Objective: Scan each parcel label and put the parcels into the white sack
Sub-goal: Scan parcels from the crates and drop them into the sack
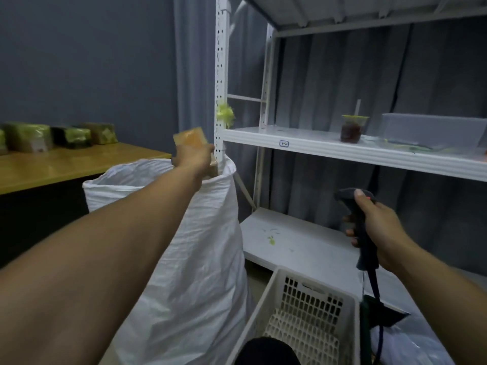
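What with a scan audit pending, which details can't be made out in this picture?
Head view only.
Label on the parcel: blurred, partly covered by the left hand.
Inside of the white sack: hidden by its own wall and the forearm.
Near end of the basket: cut off by the bottom edge.
Text on the shelf tag: too small.

wooden table (66, 167): wrapped parcels (26, 137) along its far edge | middle shelf (311, 150): lidded drink cup (351, 130), grey box (432, 131) to its right | bottom shelf (311, 241): green scraps (271, 241)
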